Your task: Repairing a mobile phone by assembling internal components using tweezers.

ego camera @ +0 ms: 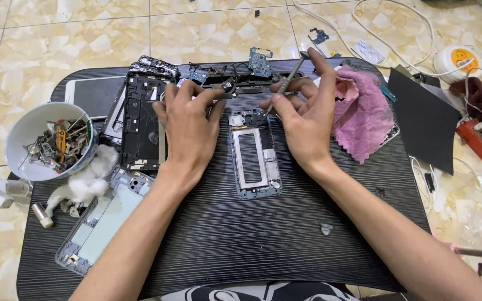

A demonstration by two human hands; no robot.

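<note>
Head view: we are working over a black ribbed lap table (224,234) sitting on a tiled floor.

Right hand (305,120) is gripping a slim screwdriver (285,83), thumb and fingers pinching the shaft, index fingertip pressing on the cap at 12 o'clock. The tip is pointing down toward the top edge of the phone mid-frame (255,159); we cannot tell whether it is touching.

Left hand (188,120) is lying palm down just at 9 o'clock of the frame, fingers narrowly closed, pinching a small dark part (227,89) at 11 o'clock of the frame.

The mid-frame is lying flat at table centre, between both hands.

Around it:
- at 9 o'clock, a black phone housing (140,120) lying partly under the left hand
- further at 9 o'clock, a white bowl (23,131) holding small metal scraps
- at 8 o'clock, a cotton wad (87,178) and a second frame (99,223)
- at 3 o'clock, a pink cloth (364,114), touching the right hand's back
- at 12 o'clock, a small circuit board (259,61)
- at 2 o'clock, off the table, a white cable reel (459,60)
</note>
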